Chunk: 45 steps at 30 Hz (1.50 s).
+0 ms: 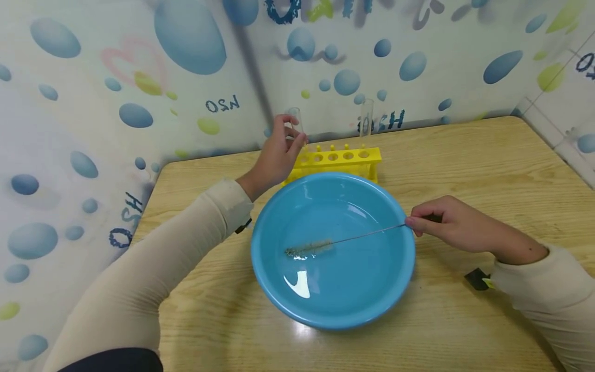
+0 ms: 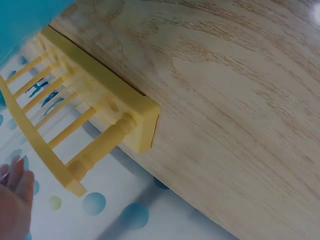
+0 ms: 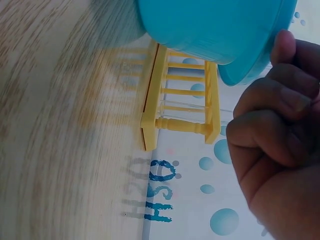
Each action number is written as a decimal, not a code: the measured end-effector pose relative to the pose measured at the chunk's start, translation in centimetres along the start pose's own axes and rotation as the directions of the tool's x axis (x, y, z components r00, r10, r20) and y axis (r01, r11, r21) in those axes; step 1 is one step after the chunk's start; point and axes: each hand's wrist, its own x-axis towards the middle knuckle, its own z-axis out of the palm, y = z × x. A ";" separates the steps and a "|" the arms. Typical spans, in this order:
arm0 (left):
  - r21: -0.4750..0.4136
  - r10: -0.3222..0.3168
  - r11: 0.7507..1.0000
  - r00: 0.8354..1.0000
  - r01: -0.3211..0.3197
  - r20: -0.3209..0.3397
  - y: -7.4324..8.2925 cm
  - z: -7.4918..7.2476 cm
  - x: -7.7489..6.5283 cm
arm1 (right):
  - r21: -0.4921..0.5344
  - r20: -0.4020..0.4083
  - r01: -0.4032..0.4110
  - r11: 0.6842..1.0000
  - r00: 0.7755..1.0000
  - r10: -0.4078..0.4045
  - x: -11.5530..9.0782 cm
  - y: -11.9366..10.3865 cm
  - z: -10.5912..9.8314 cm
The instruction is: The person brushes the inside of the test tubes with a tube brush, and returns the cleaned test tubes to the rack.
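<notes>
My left hand (image 1: 276, 155) pinches a clear glass test tube (image 1: 296, 118) between thumb and fingers, over the left end of a yellow test tube rack (image 1: 333, 159). In the left wrist view, only part of this hand (image 2: 17, 200) shows beside the rack. On the right, my right hand (image 1: 453, 227) pinches the thin wire handle of a test tube brush (image 1: 309, 249) at the basin's rim. The brush's bristled end lies inside the blue basin (image 1: 358, 289). Another clear test tube (image 1: 366, 120) stands upright in the rack's right end.
Behind the basin, the rack stands near the back edge of the wooden table (image 1: 474, 170). A patterned wall (image 1: 186, 103) with blue spots rises directly behind. Light reflects off the basin's bottom.
</notes>
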 end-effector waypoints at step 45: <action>0.103 -0.031 0.994 0.995 0.021 0.095 10.5 4.2 4.5 | 0.015 0.014 -0.054 0.998 0.998 0.054 0.2 -0.5 0.3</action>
